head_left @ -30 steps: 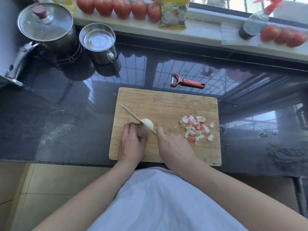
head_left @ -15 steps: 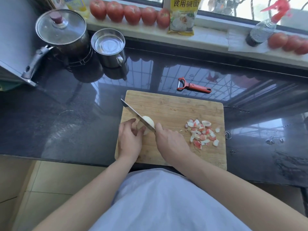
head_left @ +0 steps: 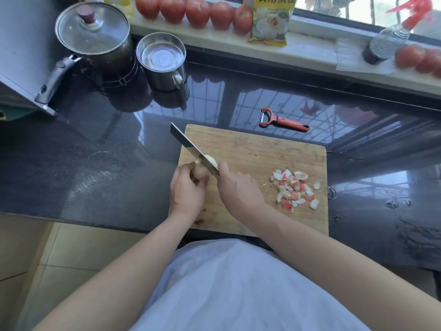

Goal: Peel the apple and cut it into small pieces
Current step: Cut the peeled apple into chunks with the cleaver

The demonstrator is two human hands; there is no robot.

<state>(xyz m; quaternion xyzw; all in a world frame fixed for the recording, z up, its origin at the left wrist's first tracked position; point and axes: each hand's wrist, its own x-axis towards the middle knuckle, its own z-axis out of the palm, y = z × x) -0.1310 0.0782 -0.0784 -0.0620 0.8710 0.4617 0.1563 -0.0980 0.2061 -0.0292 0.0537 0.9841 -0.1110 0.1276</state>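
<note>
Holding the pale peeled apple (head_left: pixel 202 172) on the bamboo cutting board (head_left: pixel 257 151), your left hand (head_left: pixel 187 189) curls around it; your right hand (head_left: pixel 238 187) grips the steel knife (head_left: pixel 191 146). Tuck your fingertips back (blade sits close) and press straight down.

Your left hand (head_left: pixel 187 191) grips the peeled apple (head_left: pixel 202 169) on the cutting board (head_left: pixel 257 149); your right hand (head_left: pixel 238 187) holds the knife (head_left: pixel 191 149) across it. Peel scraps (head_left: pixel 294 189) lie just right.
</note>
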